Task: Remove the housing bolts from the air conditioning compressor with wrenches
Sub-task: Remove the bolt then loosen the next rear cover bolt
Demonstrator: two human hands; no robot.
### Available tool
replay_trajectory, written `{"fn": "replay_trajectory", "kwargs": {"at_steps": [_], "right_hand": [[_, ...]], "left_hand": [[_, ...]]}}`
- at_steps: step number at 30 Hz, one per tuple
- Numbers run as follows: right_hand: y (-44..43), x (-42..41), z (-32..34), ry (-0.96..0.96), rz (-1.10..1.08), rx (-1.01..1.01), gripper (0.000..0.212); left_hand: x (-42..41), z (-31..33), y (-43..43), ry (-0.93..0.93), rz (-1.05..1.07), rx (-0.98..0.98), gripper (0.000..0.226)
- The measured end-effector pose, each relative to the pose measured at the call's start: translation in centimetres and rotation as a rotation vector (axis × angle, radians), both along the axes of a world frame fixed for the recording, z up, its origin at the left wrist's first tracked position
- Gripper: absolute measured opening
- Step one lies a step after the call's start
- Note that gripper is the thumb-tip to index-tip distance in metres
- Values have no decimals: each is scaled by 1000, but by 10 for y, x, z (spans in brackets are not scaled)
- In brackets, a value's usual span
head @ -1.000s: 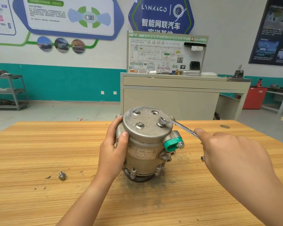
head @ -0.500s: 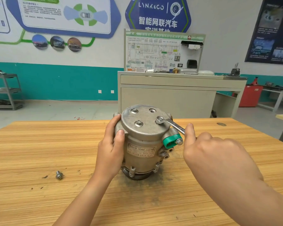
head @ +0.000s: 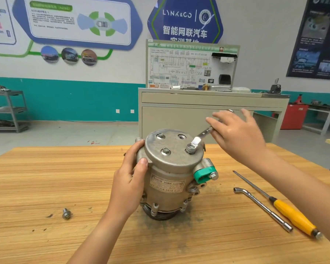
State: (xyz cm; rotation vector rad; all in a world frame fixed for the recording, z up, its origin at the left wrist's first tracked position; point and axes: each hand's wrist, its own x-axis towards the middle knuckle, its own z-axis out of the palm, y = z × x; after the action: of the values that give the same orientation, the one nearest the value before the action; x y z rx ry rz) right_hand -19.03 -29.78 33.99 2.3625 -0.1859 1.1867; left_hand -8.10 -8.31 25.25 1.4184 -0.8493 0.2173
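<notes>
The left hand (head: pixel 129 181) wraps its grip round the compressor (head: pixel 170 176); the right hand (head: pixel 237 136) loosely pinches the wrench (head: pixel 199 137), whose ring sits on a bolt (head: pixel 190 149) atop the compressor.

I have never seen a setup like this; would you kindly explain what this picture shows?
No machine here: a person works bare-handed, and the camera sits on their head, looking down. The left hand grips a compressor standing on a wooden table. The right hand is on a wrench fitted over one bolt on the compressor's top; how firmly its fingers hold is unclear. On the table lie a loose bolt to the left, and a bent socket wrench and a yellow-handled screwdriver to the right.
</notes>
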Motion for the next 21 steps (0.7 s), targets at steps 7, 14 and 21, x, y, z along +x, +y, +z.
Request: {"fn": "replay_trajectory", "kwargs": {"at_steps": [7, 14, 21], "right_hand": [[13, 55, 46, 347, 143, -225, 26], [7, 17, 11, -81, 241, 51, 23], [18, -41, 13, -126, 217, 557, 25]], "left_hand": [[1, 0, 2, -20, -1, 11, 36], [8, -3, 5, 45, 11, -28, 44], [3, -2, 4, -5, 33, 3, 36]]}}
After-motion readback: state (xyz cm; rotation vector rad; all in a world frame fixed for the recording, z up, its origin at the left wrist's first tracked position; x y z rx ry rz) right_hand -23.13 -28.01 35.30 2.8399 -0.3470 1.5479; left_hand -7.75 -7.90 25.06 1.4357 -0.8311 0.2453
